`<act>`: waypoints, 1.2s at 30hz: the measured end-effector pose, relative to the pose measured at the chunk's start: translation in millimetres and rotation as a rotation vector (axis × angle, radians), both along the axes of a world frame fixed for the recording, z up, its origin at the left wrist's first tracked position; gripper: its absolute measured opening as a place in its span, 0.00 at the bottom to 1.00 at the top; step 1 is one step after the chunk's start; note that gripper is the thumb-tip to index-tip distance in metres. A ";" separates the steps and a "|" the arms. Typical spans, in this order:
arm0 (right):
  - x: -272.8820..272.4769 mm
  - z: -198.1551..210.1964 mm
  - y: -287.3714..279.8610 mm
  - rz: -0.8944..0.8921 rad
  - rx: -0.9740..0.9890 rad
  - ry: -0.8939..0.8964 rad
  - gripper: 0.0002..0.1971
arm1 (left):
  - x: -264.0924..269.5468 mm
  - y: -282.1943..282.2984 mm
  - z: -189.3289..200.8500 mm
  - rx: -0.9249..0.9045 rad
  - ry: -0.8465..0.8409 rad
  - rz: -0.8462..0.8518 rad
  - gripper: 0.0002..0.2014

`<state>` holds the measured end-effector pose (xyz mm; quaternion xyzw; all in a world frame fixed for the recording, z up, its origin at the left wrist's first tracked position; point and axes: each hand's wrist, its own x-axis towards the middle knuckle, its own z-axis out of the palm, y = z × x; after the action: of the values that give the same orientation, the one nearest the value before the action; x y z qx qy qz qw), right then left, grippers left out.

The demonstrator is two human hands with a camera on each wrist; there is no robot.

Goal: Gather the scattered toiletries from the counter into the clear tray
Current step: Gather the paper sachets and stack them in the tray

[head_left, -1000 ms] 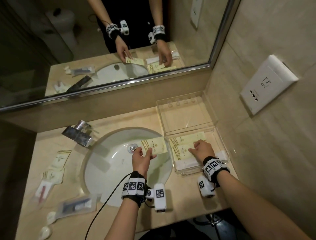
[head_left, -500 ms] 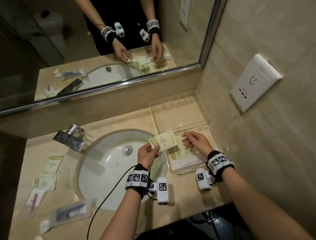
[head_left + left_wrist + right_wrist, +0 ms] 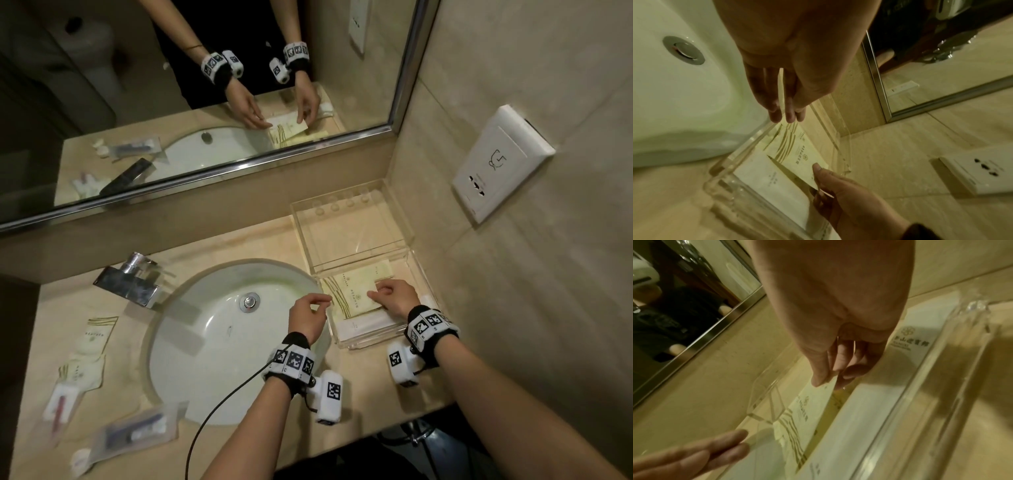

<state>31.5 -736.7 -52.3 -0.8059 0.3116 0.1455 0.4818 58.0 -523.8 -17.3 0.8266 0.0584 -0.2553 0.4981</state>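
The clear tray [image 3: 342, 337] [image 3: 719, 170] [image 3: 941, 369] sits on the counter right of the sink. My right hand [image 3: 375, 294] [image 3: 816, 172] [image 3: 830, 381] is inside it, pinching a cream packet [image 3: 356, 291] [image 3: 797, 155] [image 3: 813, 402] that lies low over other cream packets. A long white packet [image 3: 370, 323] [image 3: 764, 178] [image 3: 890, 386] lies along the tray's near side. My left hand [image 3: 323, 301] [image 3: 787, 115] [image 3: 740, 441] hovers at the tray's left wall with its fingers straight and nothing in them.
Several toiletries lie on the counter left of the sink [image 3: 212, 342]: two cream sachets [image 3: 96, 337], a small wrapped item [image 3: 60, 407], a clear bag [image 3: 137, 431]. A faucet [image 3: 130, 284] stands at the back. A second clear tray or lid [image 3: 349, 233] lies behind the tray, against the wall.
My left hand passed the cream packet to my right hand and let go. The right hand has lowered it into the tray.
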 end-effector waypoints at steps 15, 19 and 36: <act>8.2 -1.5 16.6 0.037 -0.192 0.097 0.15 | -7.0 -7.6 -13.9 0.165 -0.131 -0.366 0.19; 10.0 -0.7 18.8 0.047 -0.175 0.111 0.13 | -5.5 -7.1 -23.0 0.210 -0.184 -0.437 0.22; 4.3 2.7 14.6 0.069 -0.156 0.054 0.13 | -7.6 -14.5 -32.4 0.381 -0.199 -0.548 0.21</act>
<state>35.8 -722.0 -49.6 -0.8471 0.3069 0.1589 0.4037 50.4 -538.3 -49.7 0.9106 -0.1679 -0.2824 0.2508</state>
